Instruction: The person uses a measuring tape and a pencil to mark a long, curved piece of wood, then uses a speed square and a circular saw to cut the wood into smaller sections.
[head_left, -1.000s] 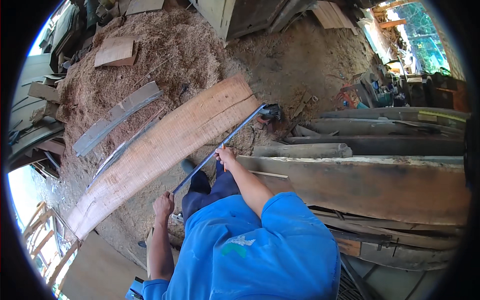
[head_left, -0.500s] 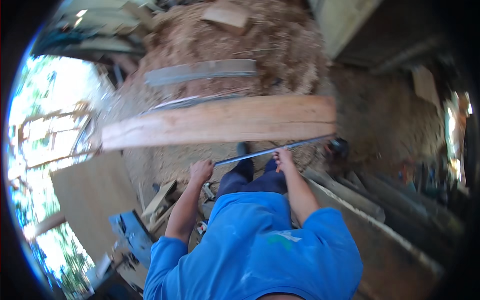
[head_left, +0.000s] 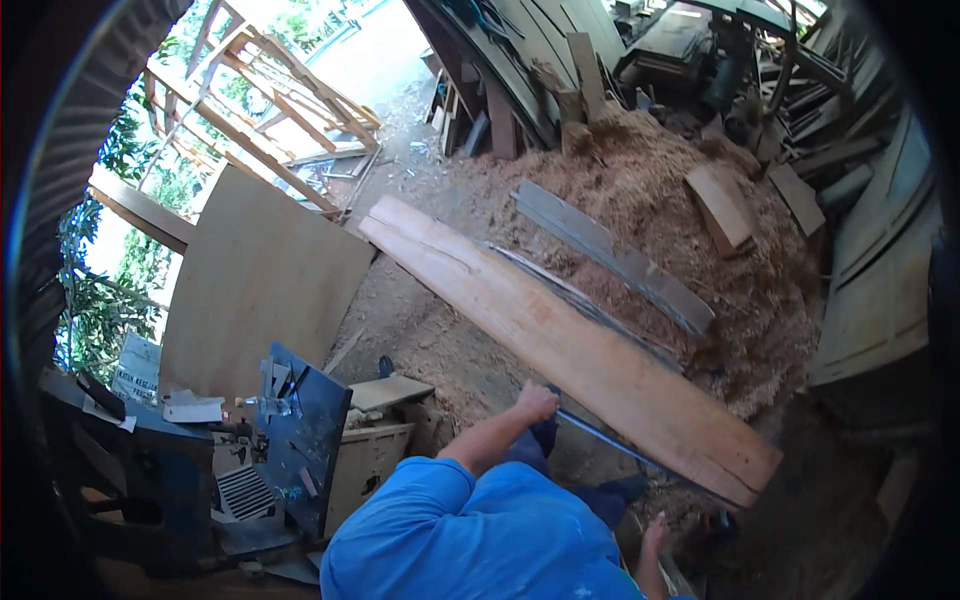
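A long reddish wooden plank [head_left: 560, 340] lies slantwise in front of me, a dark crack running along part of its face. My left hand [head_left: 540, 402] is closed round the near-left end of a thin bluish metal bar [head_left: 605, 434]. The bar runs along the plank's near edge toward its right end. Low on the right, my right hand [head_left: 655, 535] is apart from the bar, its fingers curled. Whether a small thing is in those fingers is too unclear to make out.
Beyond the plank, a grey board [head_left: 610, 250] lies beside a heap of wood shavings [head_left: 650, 180] with a wood block [head_left: 718, 208] on it. A plywood sheet [head_left: 260, 285] leans at left, near a dark upright panel [head_left: 305, 430] and a cluttered machine. Wooden frames [head_left: 270, 100] stand far left.
My view has swung left, so the plank now slants down to the right. My right hand has come off the bar and moved lower right; the left still grips it.
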